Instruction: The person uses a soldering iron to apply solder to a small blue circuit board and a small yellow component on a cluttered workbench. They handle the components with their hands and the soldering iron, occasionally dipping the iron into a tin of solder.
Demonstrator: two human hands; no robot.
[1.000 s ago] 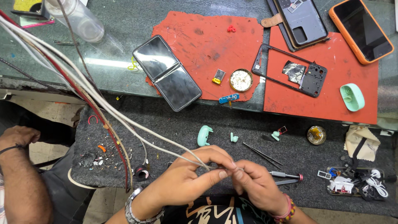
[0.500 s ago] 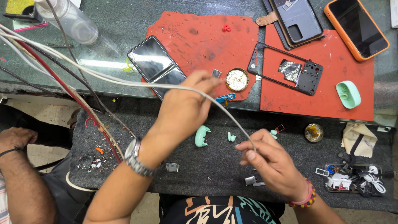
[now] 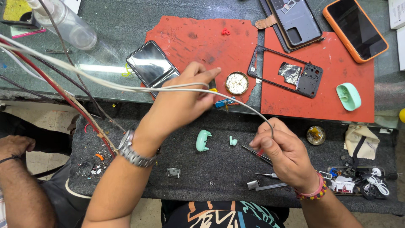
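My left hand (image 3: pixel 181 103) pinches a white cable (image 3: pixel 105 85) over the edge of the glass-topped bench, close to a dark phone (image 3: pixel 152 67). The cable arcs right and down into my right hand (image 3: pixel 283 152), which grips its end above the dark mat (image 3: pixel 211 169). Thin metal tweezers (image 3: pixel 256 153) stick out from under my right hand; whether it holds them I cannot tell. Between the hands lie a mint green earbud case half (image 3: pixel 203 140) and a small mint piece (image 3: pixel 233 141).
Two red mats (image 3: pixel 333 80) carry a black phone frame (image 3: pixel 287 71), a round tin (image 3: pixel 236 83) and a mint cap (image 3: pixel 349 96). Two phones (image 3: pixel 356 27) lie at the back right, a clear bottle (image 3: pixel 67 25) at back left. Another person's arm (image 3: pixel 19 177) is at left. Small tools (image 3: pixel 265 185) lie near.
My left hand rose from my lap to the bench edge, drawing the white cable out. My right hand stayed low with the cable's end.
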